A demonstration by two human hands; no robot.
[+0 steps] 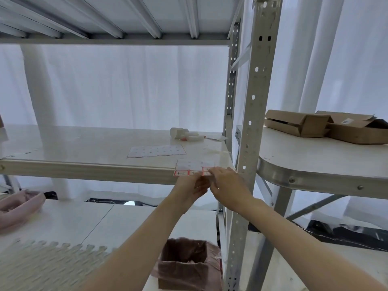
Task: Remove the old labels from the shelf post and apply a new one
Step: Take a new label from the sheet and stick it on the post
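A sheet of red-bordered labels (190, 168) hangs over the front edge of the white shelf (84, 148), just left of the grey perforated shelf post (249, 127). My left hand (189, 186) holds the sheet from below at its lower edge. My right hand (227, 185) pinches a label at the sheet's lower right corner. The two hands touch each other in front of the shelf edge. The post's face shows no labels in this stretch.
A second, peeled label sheet (156, 151) lies flat on the shelf, with white rolls and a marker (186, 134) behind it. Cardboard boxes (327, 127) sit on a round-edged table at the right. A bag-lined bin (186, 265) stands below my arms.
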